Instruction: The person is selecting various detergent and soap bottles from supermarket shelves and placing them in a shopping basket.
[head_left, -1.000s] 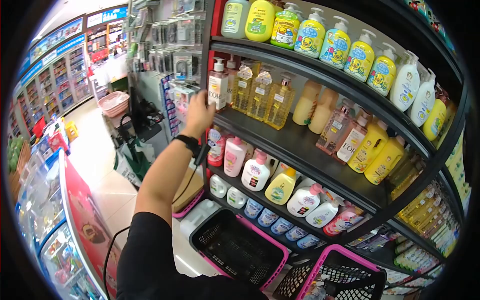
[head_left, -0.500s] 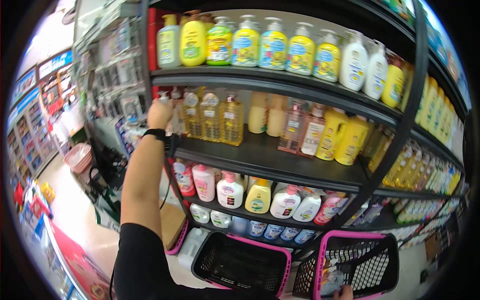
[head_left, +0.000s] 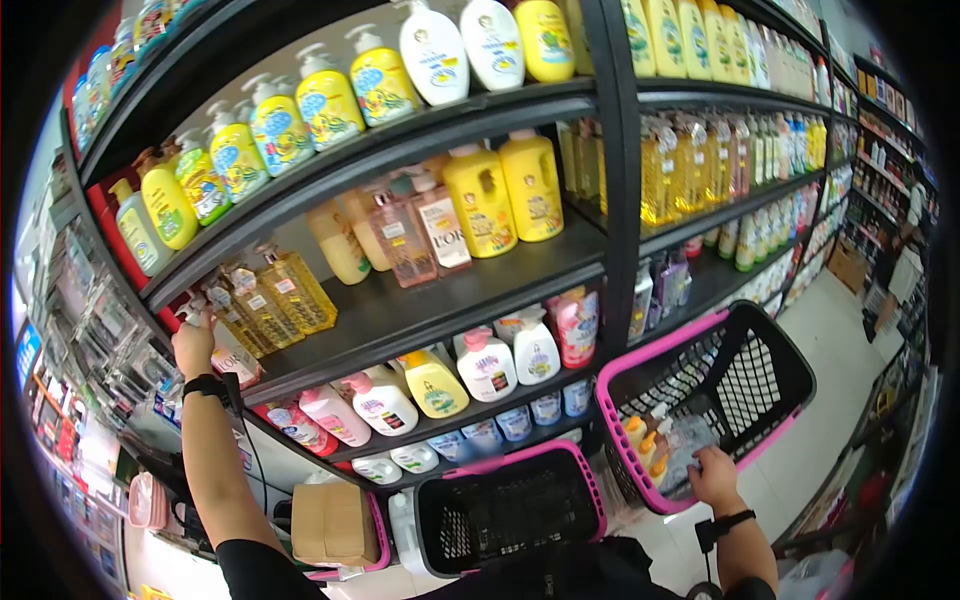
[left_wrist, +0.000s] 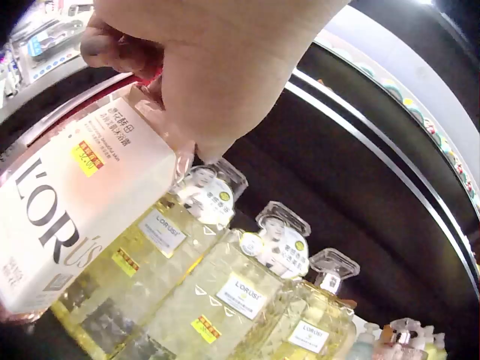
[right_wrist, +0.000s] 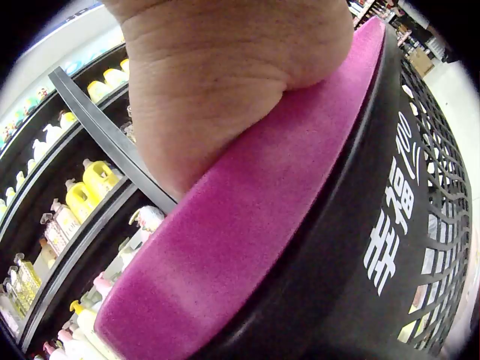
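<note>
White on its front and pinkish at the edge, at the far left of the shelf (head_left: 400, 308): the L'OR bottle (left_wrist: 79, 199), held near its top by the left hand (head_left: 194, 345) with fingers curled round. Shown only by the left wrist view: an orange-and-yellow price sticker (left_wrist: 88, 158) and fine print on that front. Next along, amber bottles (head_left: 297, 294), with clear caps readable as such from the wrist; then beige bottles (head_left: 341, 241), pink bottles (head_left: 405, 240) and yellow jugs (head_left: 482, 200), seen best from the head.

Lower down, at the left, a brown carton (head_left: 328, 525) near a pink rim; beside it, a white jug (head_left: 405, 530), touching or nearly touching the left basket (head_left: 592, 500), black inside. Farther right, in the right basket (head_left: 790, 415), orange-capped bottles (head_left: 647, 446) and clear plastic (head_left: 688, 438). Over its pink rim, the right hand (head_left: 718, 482), with fingers bent down and gripping it, close to the plastic. Hidden from the right wrist view, those fingers; shown there instead, the heel of the palm against pink and white lettering (right_wrist: 388, 217) on black.
</note>
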